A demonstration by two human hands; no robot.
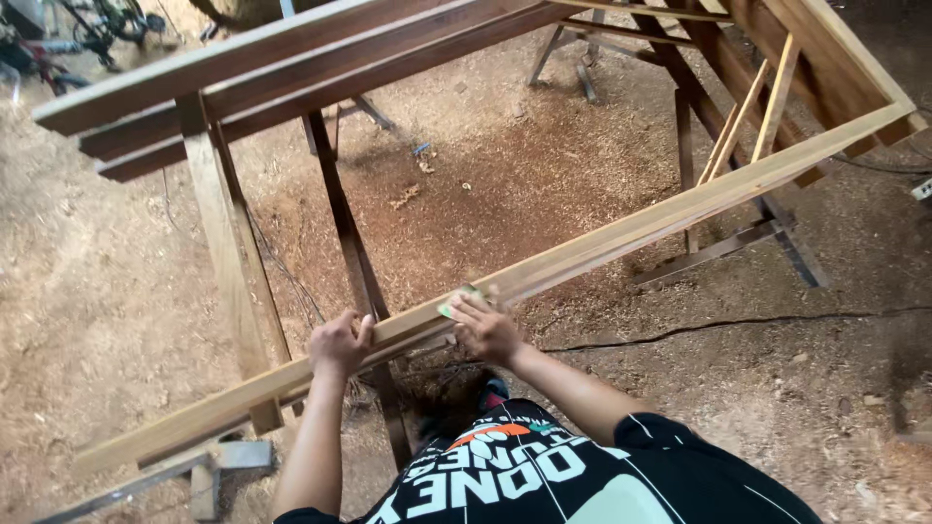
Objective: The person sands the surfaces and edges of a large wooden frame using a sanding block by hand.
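A long pale wooden rail [621, 231] of a frame runs diagonally from lower left to upper right in front of me. My left hand [340, 343] grips the rail's near edge, fingers curled over it. To its right, my right hand [485, 330] presses a small greenish piece of sandpaper [460, 297] flat against the rail's top face. Both forearms reach up from the bottom of the view. The sandpaper is mostly hidden under my fingers.
The frame's far rails [291, 68] and an upright post [228, 262] stand at the left. Dark trestle legs [354, 252] rise beneath. Sawdust covers the ground, a black cable [738, 323] runs across it at right. Bicycles [87, 29] stand at top left.
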